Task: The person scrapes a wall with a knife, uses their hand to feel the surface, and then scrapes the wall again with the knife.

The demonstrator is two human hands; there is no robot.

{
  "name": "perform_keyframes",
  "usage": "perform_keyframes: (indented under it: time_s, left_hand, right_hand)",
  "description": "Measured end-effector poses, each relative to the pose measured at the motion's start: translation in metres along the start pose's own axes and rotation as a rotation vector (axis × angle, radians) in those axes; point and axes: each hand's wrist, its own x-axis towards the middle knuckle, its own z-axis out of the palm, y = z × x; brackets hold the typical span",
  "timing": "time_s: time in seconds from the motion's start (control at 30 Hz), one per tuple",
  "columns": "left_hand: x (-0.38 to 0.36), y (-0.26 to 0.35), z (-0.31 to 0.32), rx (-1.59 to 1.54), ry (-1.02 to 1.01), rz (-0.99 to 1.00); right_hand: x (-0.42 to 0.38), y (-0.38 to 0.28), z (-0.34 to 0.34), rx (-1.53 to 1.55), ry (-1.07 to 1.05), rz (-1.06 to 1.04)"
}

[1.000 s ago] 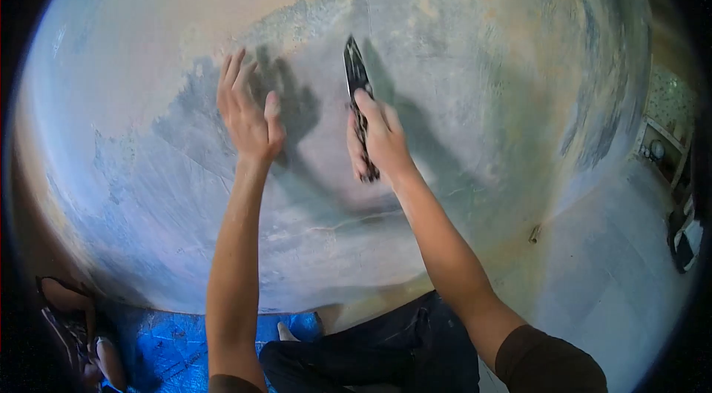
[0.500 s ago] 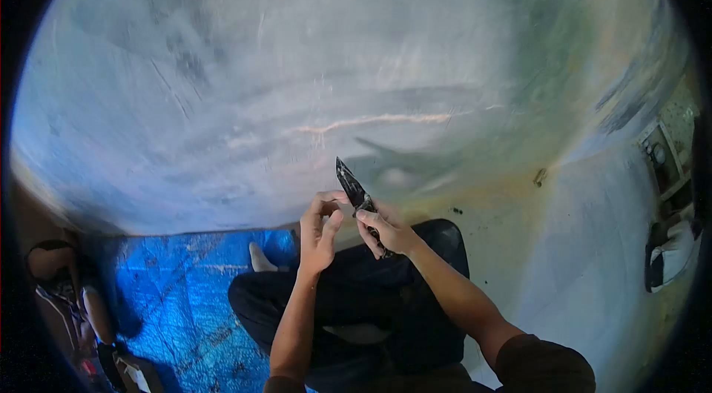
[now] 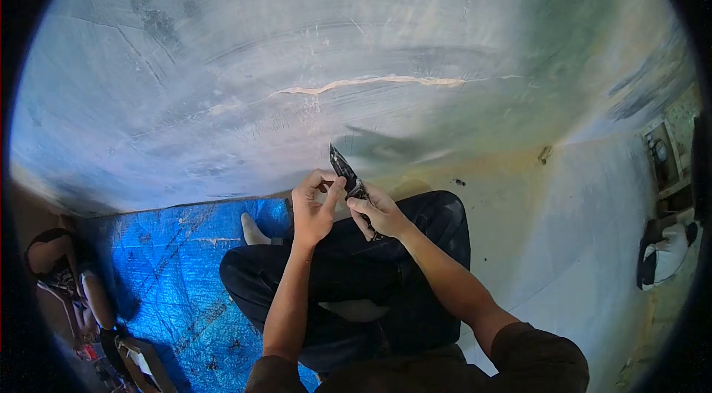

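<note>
My right hand point(image 3: 380, 212) is wrapped round the handle of a dark pocket knife point(image 3: 343, 168), its smudged blade pointing up and to the left. The lower part of the handle is mostly hidden in my palm. Beside the blade is my left hand point(image 3: 315, 204), its fingers bent and the thumb tip meeting the blade's lower edge in a pinch. Beyond the knife rises a painted wall point(image 3: 245, 81) in grey, blue and green, marked by a long pale crack point(image 3: 371, 82). The knife casts a shadow on it.
My crossed legs point(image 3: 326, 274) are below my hands. A blue tarp point(image 3: 185, 267) covers the floor at left, with bags and gear point(image 3: 74, 289) at its edge. On the right are a white shoe-like object point(image 3: 667, 253) and a framed box point(image 3: 664, 152).
My left thumb and fingers have closed in on the blade. The view has tipped a little, so the crack sits higher and my hands have shifted slightly up and left.
</note>
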Motion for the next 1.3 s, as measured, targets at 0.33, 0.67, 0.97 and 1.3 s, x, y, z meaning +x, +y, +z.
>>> perform_keyframes:
  time_s: [0.33,0.67,0.97,1.3]
  left_hand:
    - [-0.001,-0.009,0.010,-0.055,0.094,0.013]
    - [-0.003,-0.014,0.007,-0.182,0.115,-0.039]
    - [0.001,-0.013,0.004,-0.146,0.150,-0.005]
    - [0.005,-0.007,-0.003,-0.052,0.225,0.068]
  right_hand:
    - [-0.004,0.015,-0.007,0.084,0.004,0.014]
    - [-0.005,0.028,-0.017,0.333,-0.121,0.206]
    - [-0.005,0.043,-0.024,0.487,-0.166,0.319]
    - [-0.004,0.042,-0.024,0.476,-0.219,0.345]
